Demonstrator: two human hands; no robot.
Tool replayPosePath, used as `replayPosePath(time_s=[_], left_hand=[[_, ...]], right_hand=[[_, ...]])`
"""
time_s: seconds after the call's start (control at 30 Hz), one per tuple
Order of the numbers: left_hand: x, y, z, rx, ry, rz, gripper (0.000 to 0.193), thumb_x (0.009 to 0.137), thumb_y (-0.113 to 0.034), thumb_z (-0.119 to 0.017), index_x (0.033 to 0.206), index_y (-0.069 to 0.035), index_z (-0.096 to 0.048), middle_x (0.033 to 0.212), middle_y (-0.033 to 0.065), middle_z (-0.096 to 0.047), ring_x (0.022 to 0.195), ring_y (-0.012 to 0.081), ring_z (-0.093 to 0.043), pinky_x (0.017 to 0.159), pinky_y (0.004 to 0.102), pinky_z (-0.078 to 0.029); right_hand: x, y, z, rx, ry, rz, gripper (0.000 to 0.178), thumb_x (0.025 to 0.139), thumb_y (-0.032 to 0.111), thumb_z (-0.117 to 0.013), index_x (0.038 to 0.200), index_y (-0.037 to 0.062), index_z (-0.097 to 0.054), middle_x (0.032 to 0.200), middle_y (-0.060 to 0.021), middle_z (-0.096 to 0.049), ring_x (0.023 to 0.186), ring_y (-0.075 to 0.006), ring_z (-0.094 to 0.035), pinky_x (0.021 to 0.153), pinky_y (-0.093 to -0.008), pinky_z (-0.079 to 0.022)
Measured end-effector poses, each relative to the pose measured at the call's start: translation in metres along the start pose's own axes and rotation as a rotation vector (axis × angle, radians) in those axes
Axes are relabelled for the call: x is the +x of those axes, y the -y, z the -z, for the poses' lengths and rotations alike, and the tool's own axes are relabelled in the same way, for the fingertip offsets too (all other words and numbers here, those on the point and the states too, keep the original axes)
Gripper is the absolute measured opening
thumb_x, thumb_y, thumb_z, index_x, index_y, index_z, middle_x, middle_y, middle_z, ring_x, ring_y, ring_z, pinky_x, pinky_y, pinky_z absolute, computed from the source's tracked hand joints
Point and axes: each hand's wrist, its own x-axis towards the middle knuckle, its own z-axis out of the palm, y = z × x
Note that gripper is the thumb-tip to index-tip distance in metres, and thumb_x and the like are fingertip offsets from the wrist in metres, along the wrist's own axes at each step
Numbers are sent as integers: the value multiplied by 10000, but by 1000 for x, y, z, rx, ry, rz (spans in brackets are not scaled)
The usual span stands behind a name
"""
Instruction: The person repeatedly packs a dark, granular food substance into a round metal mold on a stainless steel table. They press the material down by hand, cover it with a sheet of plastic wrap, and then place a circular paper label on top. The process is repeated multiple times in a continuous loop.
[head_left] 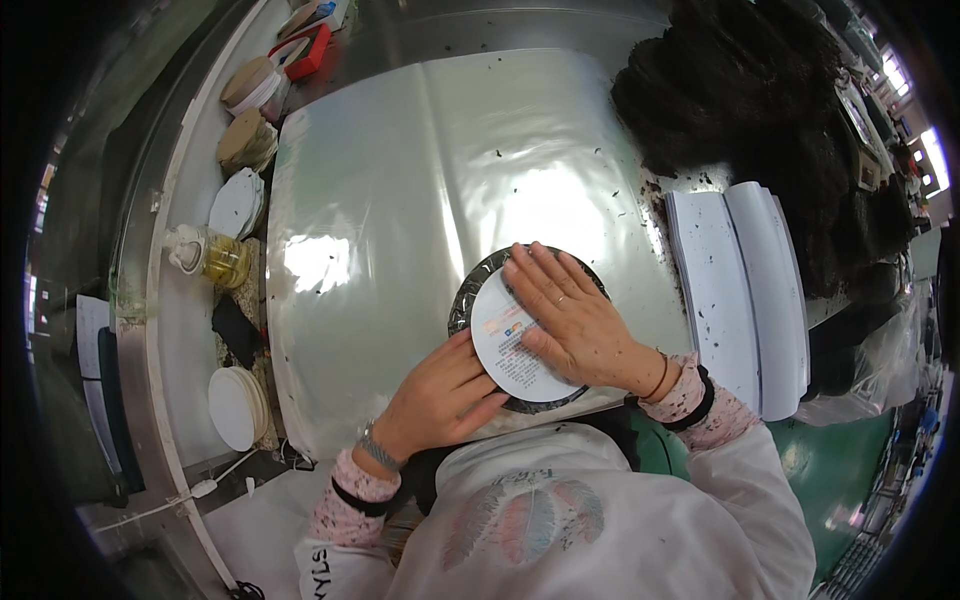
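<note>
One white disc (508, 357) lies over the black pack (467, 299), its upper right under your right hand (577, 322), flat with fingers nearly together. Your left hand (440, 392), loosely curved, thumb parted, borders the disc's lower left.

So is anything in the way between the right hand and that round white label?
Nothing visible: the right hand lies flat on the white label. The label itself comes between that palm and the round black thing beneath, whose dark edge shows around it.
</note>
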Motion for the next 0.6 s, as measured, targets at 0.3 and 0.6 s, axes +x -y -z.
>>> replayPosePath(time_s=[0.3, 0.6], left_hand=[[11, -27, -28, 152, -160, 310, 366, 901, -161, -612, 1219, 11, -677, 1250, 186, -670, 1251, 382, -566, 1140, 501, -379], [37, 20, -25, -612, -789, 756, 331, 1063, -174, -514, 1269, 41, -657, 1195, 108, -695, 1058, 136, -627, 948, 313, -499]], right_hand=[[4, 10, 0, -134, 203, 143, 761, 1050, 631, -360, 1640, 153, -295, 1712, -120, -217, 1586, -339, -160, 1278, -550, -114], [3, 19, -13, -237, 94, 165, 904, 964, 742, -439, 1600, 105, -362, 1674, -231, -246, 1552, -424, -213, 1208, -657, -164]])
